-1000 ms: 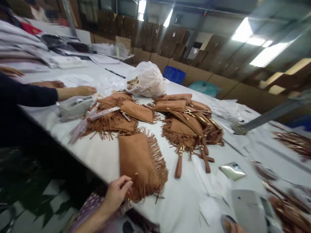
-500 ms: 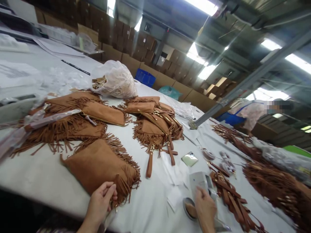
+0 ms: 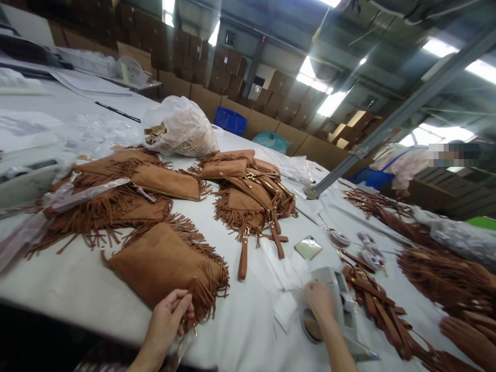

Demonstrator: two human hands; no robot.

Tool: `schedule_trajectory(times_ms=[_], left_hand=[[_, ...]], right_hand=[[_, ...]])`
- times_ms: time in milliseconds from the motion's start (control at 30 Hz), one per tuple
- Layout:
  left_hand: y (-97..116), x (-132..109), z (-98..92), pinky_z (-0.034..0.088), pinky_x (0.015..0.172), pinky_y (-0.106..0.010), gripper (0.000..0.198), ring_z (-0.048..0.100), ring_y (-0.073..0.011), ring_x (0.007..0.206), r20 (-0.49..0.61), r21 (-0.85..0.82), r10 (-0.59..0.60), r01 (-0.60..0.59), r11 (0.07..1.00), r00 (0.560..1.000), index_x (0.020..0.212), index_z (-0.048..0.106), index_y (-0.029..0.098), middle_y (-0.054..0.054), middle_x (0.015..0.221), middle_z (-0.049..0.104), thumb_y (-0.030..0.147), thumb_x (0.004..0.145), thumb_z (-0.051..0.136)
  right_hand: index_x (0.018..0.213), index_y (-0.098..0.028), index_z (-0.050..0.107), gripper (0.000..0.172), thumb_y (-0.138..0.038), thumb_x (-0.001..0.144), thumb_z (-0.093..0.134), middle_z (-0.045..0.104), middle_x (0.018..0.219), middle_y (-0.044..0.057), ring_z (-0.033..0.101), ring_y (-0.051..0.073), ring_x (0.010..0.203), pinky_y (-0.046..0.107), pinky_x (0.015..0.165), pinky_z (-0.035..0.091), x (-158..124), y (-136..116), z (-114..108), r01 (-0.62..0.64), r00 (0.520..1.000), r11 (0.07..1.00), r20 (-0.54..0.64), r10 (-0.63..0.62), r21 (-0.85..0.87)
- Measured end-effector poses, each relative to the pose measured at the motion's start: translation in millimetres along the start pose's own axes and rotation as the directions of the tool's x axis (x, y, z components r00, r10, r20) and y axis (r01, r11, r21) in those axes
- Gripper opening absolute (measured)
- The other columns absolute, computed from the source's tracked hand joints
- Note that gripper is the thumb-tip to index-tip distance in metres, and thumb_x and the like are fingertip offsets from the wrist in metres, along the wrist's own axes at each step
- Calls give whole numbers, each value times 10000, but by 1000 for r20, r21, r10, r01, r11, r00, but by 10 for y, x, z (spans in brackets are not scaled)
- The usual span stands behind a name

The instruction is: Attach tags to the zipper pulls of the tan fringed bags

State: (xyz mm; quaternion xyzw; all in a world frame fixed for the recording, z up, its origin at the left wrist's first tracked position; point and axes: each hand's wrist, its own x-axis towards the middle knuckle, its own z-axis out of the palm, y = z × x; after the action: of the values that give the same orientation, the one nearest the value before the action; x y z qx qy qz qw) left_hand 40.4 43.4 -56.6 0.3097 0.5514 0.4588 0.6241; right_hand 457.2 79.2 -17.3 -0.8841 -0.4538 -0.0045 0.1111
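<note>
A brown suede bag with fringe (image 3: 155,263) lies flat in front of me, its fringe along the far and right edges. My left hand (image 3: 172,315) pinches its near right corner, where a gold clasp (image 3: 194,329) and a plastic-wrapped strap (image 3: 185,347) hang below the fingers. My right hand (image 3: 321,299) is closed, knuckles up, against the left side of a grey tape dispenser (image 3: 336,281). Its fingertips are hidden from me. Under the wrist shows a round grey-rimmed roll (image 3: 310,326), partly covered by the hand.
Stacked fringed pouches (image 3: 251,191) and more fringed bags (image 3: 116,191) lie beyond. A clear plastic sack (image 3: 186,126) stands behind them. A phone (image 3: 308,247), white paper (image 3: 287,310) and brown leather straps (image 3: 382,315) are on the right. A person (image 3: 411,163) stands by a metal post (image 3: 372,139).
My right hand has moved away from me and slightly left along the dispenser. The left hand keeps its pinch at the bag's corner. The view has shifted slightly.
</note>
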Motion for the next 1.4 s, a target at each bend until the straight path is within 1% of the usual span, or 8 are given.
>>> schedule_trajectory(times_ms=[100,300,367,500,567,933,1267,1400], left_hand=[[-23,-1,-21,375,316,-163,454,554,-134,490,21,-2,13,-13,1000,1000,772,609,157,10,564,606,581,635,692],[-78,42,-74,381,324,-153,418,535,-115,483,109,1,2,-2,1000,994,790,589,149,14,572,604,549,701,668],[-62,39,-82,381,332,-148,390,520,-103,473,128,-10,13,-12,1000,992,797,576,152,22,573,598,529,730,652],[0,15,-93,384,347,-148,368,519,-99,480,181,-24,28,-24,999,983,813,560,157,23,586,595,509,748,644],[18,15,-105,381,355,-148,374,539,-107,502,207,-33,20,-14,999,978,809,551,161,14,599,605,513,736,654],[127,61,-211,325,385,-141,321,467,-64,460,396,-12,-35,43,999,918,815,616,126,5,596,610,435,750,673],[132,94,-209,309,376,-149,314,414,-53,414,407,-10,-67,78,997,911,729,580,136,44,527,540,417,698,715],[141,99,-192,290,372,-153,343,396,-47,387,379,-8,-70,79,997,923,709,561,141,47,503,533,455,701,700]], right_hand=[[449,-177,547,207,-197,636,635,586,511,51,584,220,622,333,652,415,-6,55,-117,-72,996,980,57,62,187],[792,-160,647,295,-419,663,590,648,647,34,597,187,595,274,517,447,-412,-176,-217,-217,975,758,166,145,615],[822,-169,646,326,-431,629,668,647,683,21,559,142,544,232,454,421,-686,-420,-148,-287,951,612,298,88,737],[700,-166,601,309,-305,547,830,561,617,-34,419,51,454,146,367,301,-1204,-1032,-5,-623,765,92,629,-139,777],[716,-166,602,319,-271,543,848,531,609,-57,396,30,447,126,372,288,-1387,-1303,36,-701,697,-3,684,-215,713],[656,-136,614,415,-461,517,832,454,414,-79,207,6,336,172,351,104,-2007,-1898,481,-703,567,285,756,-327,651],[675,-138,643,322,-366,549,833,695,660,45,601,153,605,242,600,423,-2116,-1953,516,-588,614,281,645,-455,758],[777,-136,685,366,-415,575,810,710,724,55,627,184,671,263,641,441,-2041,-1948,422,-548,551,343,638,-538,762]])
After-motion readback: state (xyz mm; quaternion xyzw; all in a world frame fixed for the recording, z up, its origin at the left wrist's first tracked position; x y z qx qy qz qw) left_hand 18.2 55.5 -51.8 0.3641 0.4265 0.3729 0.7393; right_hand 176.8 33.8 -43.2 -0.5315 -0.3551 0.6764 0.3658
